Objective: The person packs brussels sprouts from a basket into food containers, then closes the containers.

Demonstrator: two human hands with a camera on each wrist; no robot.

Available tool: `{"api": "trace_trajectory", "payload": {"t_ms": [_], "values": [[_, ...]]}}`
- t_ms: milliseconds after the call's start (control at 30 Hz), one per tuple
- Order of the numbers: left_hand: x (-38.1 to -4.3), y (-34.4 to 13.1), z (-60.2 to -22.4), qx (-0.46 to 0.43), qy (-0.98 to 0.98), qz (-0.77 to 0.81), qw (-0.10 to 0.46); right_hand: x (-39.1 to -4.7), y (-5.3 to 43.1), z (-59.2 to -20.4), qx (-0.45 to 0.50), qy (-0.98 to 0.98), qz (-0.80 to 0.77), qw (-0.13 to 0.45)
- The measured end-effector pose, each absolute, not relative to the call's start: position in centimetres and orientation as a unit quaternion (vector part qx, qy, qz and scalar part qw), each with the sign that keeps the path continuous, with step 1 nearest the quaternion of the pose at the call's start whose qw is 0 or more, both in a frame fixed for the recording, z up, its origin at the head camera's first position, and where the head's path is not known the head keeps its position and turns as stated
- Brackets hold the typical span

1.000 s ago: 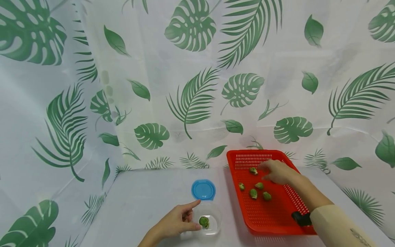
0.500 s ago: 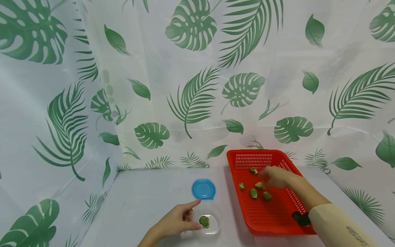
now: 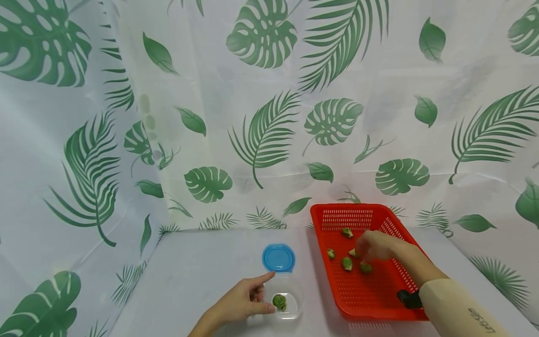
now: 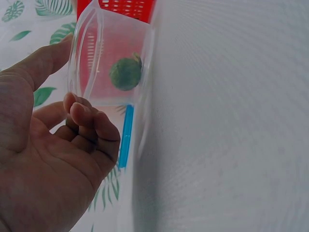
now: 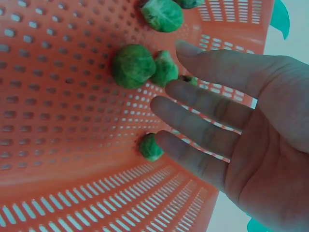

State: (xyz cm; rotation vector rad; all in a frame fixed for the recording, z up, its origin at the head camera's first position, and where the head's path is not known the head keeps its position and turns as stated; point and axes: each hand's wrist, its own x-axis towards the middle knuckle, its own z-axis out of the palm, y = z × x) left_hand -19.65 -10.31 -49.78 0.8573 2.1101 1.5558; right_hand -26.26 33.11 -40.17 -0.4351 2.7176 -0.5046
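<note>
My left hand [image 3: 240,302] holds the near-left side of a small clear plastic container [image 3: 297,299] between thumb and index finger; its other fingers are curled. One green Brussels sprout [image 3: 279,302] lies inside the container, also visible in the left wrist view. My right hand [image 3: 376,245] reaches into a red perforated basket [image 3: 358,306], fingers slightly bent and spread, with nothing gripped. In the right wrist view, its thumb and fingertips hover near a Brussels sprout [image 5: 165,68] beside a larger one [image 5: 133,66]. Several sprouts lie scattered on the basket floor.
A blue lid [image 3: 279,258] lies on the white table [image 3: 206,262] just behind the container. The basket stands to the right, close to a leaf-printed backdrop [image 3: 269,140]. A black strap or device [image 3: 409,299] shows by the right sleeve [image 3: 455,299].
My right hand has moved down and nearer to me inside the basket, from beside the far sprout towards the middle ones. The left hand and container stay where they were.
</note>
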Motion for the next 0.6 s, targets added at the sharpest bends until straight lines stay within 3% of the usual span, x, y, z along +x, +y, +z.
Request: {"api": "trace_trajectory", "payload": {"t_ms": [600], "values": [[-19.8,-10.4,-49.9,0.306,0.752,0.553,0.190,-27.0,34.1,-41.6,-0.134,0.946,-0.214,0.203]]}}
